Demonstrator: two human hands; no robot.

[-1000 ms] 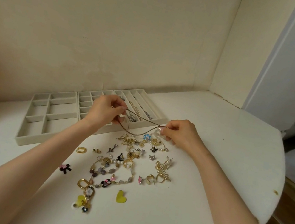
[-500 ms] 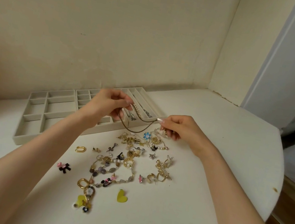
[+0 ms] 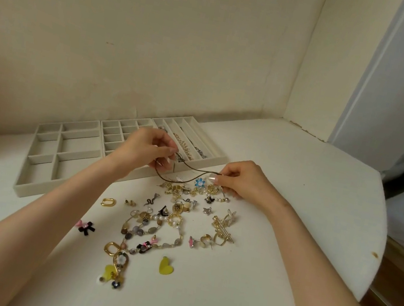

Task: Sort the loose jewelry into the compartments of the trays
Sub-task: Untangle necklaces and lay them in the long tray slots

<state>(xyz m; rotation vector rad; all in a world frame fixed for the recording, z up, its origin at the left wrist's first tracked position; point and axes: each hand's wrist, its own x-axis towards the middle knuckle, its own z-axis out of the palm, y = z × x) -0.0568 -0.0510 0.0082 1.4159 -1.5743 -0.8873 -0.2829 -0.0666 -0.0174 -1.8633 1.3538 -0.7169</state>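
Above the near wall of the long-slot tray (image 3: 214, 163), a thin brown cord necklace (image 3: 194, 169) hangs slack between both hands, clear of the table (image 3: 295, 196). Its span runs roughly left to right, so it lies across the slots, which slant from far left to near right. It will probably have to be turned to lie along one of them. The left hand (image 3: 145, 152) is over the tray's front edge and nearer the slots, with its fingers curled and its fingertips pinching one end of the cord. The right hand (image 3: 242, 183) is just in front of the tray's near right corner, above the far edge of the loose jewelry pile (image 3: 175, 218). Its thumb and forefinger pinch the other end. A pearl chain (image 3: 183, 147) already lies in one slot, right behind the left hand.
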